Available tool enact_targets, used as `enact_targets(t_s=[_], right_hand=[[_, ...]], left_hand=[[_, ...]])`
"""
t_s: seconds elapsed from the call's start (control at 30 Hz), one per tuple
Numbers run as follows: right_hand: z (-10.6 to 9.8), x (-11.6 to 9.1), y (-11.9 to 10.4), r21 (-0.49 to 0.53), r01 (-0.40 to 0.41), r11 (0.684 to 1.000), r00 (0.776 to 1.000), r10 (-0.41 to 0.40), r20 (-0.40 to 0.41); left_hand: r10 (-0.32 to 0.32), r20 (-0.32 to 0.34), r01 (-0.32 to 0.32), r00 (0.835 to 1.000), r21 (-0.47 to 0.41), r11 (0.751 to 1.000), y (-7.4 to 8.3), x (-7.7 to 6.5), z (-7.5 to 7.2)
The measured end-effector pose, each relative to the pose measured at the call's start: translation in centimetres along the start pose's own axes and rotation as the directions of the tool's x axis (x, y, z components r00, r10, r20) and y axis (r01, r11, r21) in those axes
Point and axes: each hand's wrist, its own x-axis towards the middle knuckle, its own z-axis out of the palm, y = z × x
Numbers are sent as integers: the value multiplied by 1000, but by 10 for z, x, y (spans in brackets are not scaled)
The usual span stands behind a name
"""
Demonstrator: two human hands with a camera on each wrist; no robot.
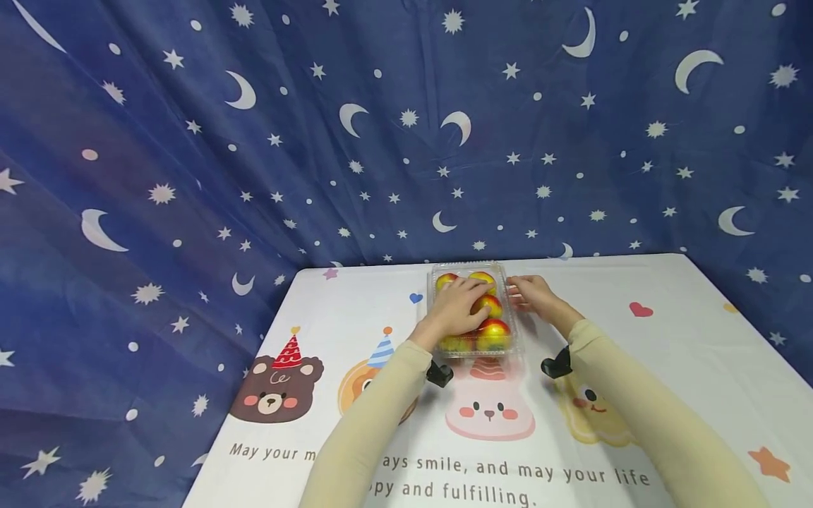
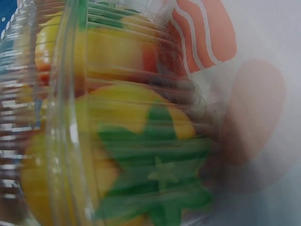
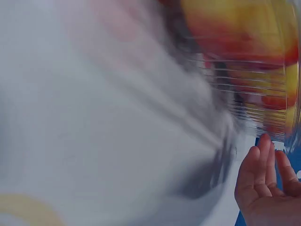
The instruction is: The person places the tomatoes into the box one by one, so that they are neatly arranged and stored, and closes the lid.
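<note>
A clear plastic clamshell box holds several red-and-yellow fruits near the far edge of the table. My left hand lies over the lid from the left, its fingers spread. Close up in the left wrist view, one fruit has a green, star-shaped leafy top. My right hand is beside the box's right side, fingers stretched toward it. In the right wrist view these fingers come up to the ribbed end of the box; whether they touch it I cannot tell.
A white tablecloth printed with cartoon animals and lettering covers the table. Behind it hangs a blue curtain with moons and stars. Black wrist mounts sit under both forearms.
</note>
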Motion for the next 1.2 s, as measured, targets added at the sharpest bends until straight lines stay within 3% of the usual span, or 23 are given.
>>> enact_targets(t_s=[0.47,0.73,1.2], right_hand=[[-1,40,-13,21,-74,997,997,73,27],[1,50,-21,30,-72,997,995,70,64],[-1,61,-19,-59,-85,995,995,89,55]], left_hand=[[18,-18,-18,1000,7,1000,-1,3,-1],[14,-16,-13,1000,8,1000,-1,-2,2],[21,-13,-20,1000,43,999,-2,-1,3]])
